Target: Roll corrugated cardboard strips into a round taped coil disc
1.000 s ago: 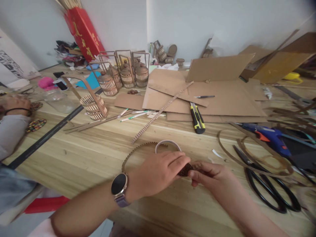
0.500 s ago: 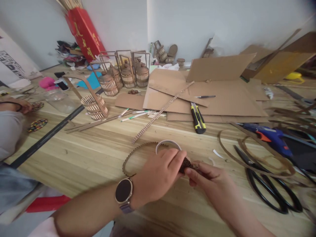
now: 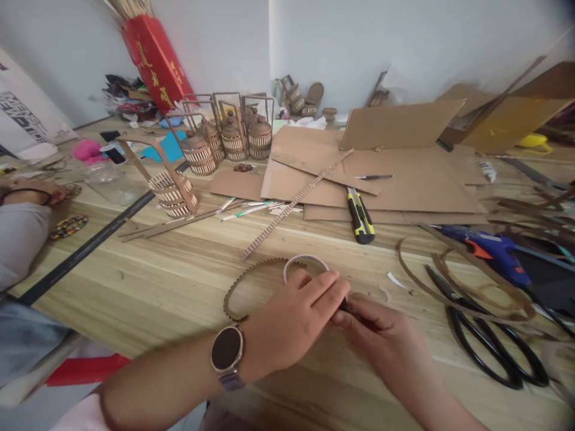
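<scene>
Left hand (image 3: 287, 320) curls over the dark piece (image 3: 344, 304), right hand (image 3: 389, 335) pinches it, mostly hidden between their fingertips.

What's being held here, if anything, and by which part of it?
A small dark piece, pinched in the right hand; the left hand hides much of it, so which part cannot be told.

Black scissors (image 3: 484, 331) (obstacle) near right hand (image 3: 384, 326)
</scene>
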Action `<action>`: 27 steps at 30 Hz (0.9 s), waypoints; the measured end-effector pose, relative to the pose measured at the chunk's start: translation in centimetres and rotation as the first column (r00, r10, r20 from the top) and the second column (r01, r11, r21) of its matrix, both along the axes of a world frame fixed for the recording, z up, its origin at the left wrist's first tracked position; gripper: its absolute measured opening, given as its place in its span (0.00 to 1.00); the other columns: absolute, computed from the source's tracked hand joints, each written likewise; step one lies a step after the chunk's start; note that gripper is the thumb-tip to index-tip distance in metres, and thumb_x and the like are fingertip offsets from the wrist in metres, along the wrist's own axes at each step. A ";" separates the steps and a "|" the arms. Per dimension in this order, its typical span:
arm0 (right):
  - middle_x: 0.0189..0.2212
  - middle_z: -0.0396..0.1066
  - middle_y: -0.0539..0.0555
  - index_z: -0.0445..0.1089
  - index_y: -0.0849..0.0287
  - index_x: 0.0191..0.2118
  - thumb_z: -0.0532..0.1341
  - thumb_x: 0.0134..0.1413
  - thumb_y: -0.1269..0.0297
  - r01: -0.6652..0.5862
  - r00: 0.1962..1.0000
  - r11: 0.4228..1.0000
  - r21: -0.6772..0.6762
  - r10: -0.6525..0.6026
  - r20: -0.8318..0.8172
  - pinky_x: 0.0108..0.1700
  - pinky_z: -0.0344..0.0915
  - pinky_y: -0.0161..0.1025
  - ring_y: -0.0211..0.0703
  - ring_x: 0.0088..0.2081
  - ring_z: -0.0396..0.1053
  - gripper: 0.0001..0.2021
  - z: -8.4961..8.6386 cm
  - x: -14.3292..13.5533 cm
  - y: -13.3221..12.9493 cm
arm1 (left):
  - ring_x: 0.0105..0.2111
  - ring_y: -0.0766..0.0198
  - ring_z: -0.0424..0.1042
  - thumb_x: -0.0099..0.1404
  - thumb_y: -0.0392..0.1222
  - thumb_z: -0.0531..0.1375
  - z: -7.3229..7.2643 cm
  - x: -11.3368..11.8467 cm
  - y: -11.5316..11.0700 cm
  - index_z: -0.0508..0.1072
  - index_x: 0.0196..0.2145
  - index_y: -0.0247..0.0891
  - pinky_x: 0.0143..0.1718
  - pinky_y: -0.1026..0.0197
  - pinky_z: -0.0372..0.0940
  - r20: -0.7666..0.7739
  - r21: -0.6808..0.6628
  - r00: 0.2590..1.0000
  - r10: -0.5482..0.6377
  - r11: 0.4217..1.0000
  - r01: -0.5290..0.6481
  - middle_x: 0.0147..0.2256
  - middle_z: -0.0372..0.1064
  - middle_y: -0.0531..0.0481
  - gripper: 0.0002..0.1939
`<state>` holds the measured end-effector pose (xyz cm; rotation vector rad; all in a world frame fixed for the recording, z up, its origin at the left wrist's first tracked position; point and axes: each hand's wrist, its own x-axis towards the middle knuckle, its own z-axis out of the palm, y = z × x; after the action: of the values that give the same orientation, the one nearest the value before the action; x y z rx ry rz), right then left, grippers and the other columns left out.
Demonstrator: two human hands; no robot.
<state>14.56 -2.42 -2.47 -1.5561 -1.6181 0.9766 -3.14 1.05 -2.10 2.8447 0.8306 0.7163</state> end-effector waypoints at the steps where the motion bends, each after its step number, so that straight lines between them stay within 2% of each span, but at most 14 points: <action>1: 0.21 0.68 0.49 0.69 0.54 0.19 0.61 0.54 0.53 -0.017 1.000 1.000 0.027 0.016 0.025 0.30 0.65 0.36 0.42 0.27 0.68 0.17 0.0 0.1 0.0 | 0.49 0.56 0.69 0.73 0.33 0.50 0.2 0.0 0.1 0.60 0.59 0.32 0.50 0.52 0.67 0.016 -0.025 1.000 -0.004 1.000 0.005 0.58 0.66 0.38 0.17; 3: 0.22 0.69 0.50 0.73 0.54 0.22 0.61 0.56 0.54 -0.075 0.994 0.995 0.066 0.070 0.079 0.30 0.65 0.36 0.41 0.28 0.69 0.15 0.0 0.6 0.1 | 0.50 0.54 0.69 0.71 0.34 0.54 0.6 -0.2 0.3 0.62 0.57 0.34 0.51 0.52 0.67 0.061 -0.114 0.998 0.011 0.993 -0.004 0.56 0.67 0.40 0.17; 6: 0.27 0.72 0.51 0.79 0.53 0.36 0.60 0.59 0.58 -0.153 0.978 0.972 0.180 0.122 0.171 0.31 0.67 0.35 0.41 0.29 0.71 0.10 -0.4 1.5 0.7 | 0.52 0.55 0.68 0.66 0.32 0.60 1.3 -0.7 1.0 0.66 0.54 0.38 0.54 0.52 0.65 0.179 -0.257 0.979 0.092 0.965 -0.043 0.53 0.69 0.44 0.20; 9: 0.36 0.75 0.56 0.77 0.54 0.47 0.58 0.62 0.63 -0.226 0.931 0.898 0.377 0.085 0.355 0.37 0.71 0.40 0.45 0.37 0.73 0.12 -1.4 2.2 1.6 | 0.50 0.58 0.69 0.64 0.31 0.60 2.0 -1.3 1.8 0.67 0.52 0.40 0.55 0.54 0.64 0.291 -0.359 0.941 0.172 0.931 -0.060 0.49 0.71 0.47 0.19; 12: 0.44 0.74 0.61 0.76 0.55 0.46 0.56 0.63 0.67 -0.340 0.838 0.818 0.463 0.041 0.544 0.43 0.70 0.48 0.51 0.44 0.71 0.12 -2.6 2.1 2.2 | 0.46 0.60 0.71 0.63 0.33 0.62 2.5 -1.8 2.2 0.69 0.50 0.40 0.52 0.56 0.65 0.334 -0.432 0.925 0.184 0.902 -0.024 0.44 0.74 0.50 0.18; 15: 0.47 0.73 0.61 0.76 0.54 0.41 0.56 0.63 0.70 -0.407 0.754 0.805 0.432 0.029 0.656 0.45 0.69 0.52 0.54 0.47 0.69 0.11 -3.3 1.6 2.3 | 0.46 0.59 0.72 0.63 0.35 0.63 2.8 -2.0 2.2 0.69 0.52 0.40 0.53 0.55 0.64 0.337 -0.486 0.927 0.163 0.874 0.023 0.45 0.74 0.49 0.19; 18: 0.49 0.72 0.61 0.74 0.54 0.41 0.56 0.63 0.70 -0.429 0.738 0.797 0.425 0.037 0.674 0.46 0.67 0.52 0.55 0.50 0.66 0.10 -3.0 1.5 2.2 | 0.50 0.55 0.71 0.62 0.38 0.64 2.9 -2.2 2.0 0.66 0.57 0.39 0.55 0.52 0.63 0.312 -0.550 0.936 0.166 0.834 0.035 0.51 0.72 0.45 0.26; 21: 0.50 0.69 0.61 0.72 0.53 0.42 0.54 0.64 0.69 -0.419 0.767 0.777 0.471 0.025 0.642 0.48 0.64 0.53 0.55 0.52 0.64 0.10 -2.1 2.1 2.0 | 0.51 0.55 0.72 0.59 0.39 0.66 3.0 -2.5 2.1 0.69 0.54 0.39 0.55 0.54 0.64 0.258 -0.598 0.961 0.102 0.798 0.076 0.51 0.73 0.45 0.24; 24: 0.50 0.68 0.60 0.71 0.52 0.43 0.53 0.65 0.68 -0.389 0.812 0.755 0.527 0.011 0.584 0.48 0.63 0.52 0.54 0.52 0.65 0.10 -1.1 3.1 2.1 | 0.55 0.52 0.69 0.56 0.43 0.70 3.0 -2.8 2.5 0.74 0.47 0.39 0.56 0.55 0.64 0.161 -0.615 0.986 -0.046 0.777 0.137 0.52 0.72 0.44 0.21; 27: 0.48 0.68 0.60 0.71 0.51 0.42 0.55 0.64 0.67 -0.376 0.839 0.735 0.565 0.010 0.545 0.46 0.65 0.49 0.52 0.51 0.67 0.08 0.0 3.8 2.2 | 0.57 0.50 0.68 0.54 0.50 0.71 2.7 -2.8 2.7 0.76 0.46 0.40 0.56 0.55 0.64 0.076 -0.613 0.978 -0.194 0.765 0.199 0.53 0.71 0.43 0.23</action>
<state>18.38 -0.24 -2.51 -1.1829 -2.2205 -0.0034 -5.90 3.71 0.58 2.2735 0.6011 0.3345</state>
